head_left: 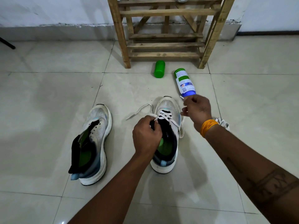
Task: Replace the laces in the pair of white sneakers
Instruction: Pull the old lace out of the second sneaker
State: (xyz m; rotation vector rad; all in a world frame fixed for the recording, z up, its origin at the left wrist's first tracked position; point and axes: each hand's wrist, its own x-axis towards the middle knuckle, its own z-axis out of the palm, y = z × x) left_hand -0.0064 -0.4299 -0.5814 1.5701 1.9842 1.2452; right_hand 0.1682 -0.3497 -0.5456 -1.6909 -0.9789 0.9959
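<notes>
Two white sneakers stand on the tiled floor, toes away from me. The left sneaker (95, 139) has bare eyelets and its black tongue folded back. The right sneaker (168, 126) carries a white lace (165, 116) crossed through its front eyelets, and one loose end trails to the left on the floor. My left hand (146, 135) grips the black tongue and the lace at the shoe's opening. My right hand (196, 109) is raised beside the toe and pinches the other lace end, whose tip sticks up above the fingers. Another bundle of white laces (224, 122) lies behind my right wrist.
A wooden rack (166, 34) stands against the far wall. In front of it lie a green cylinder (159, 68) and a blue and green bottle (184, 82) on its side. A dark leg (7, 43) shows at far left.
</notes>
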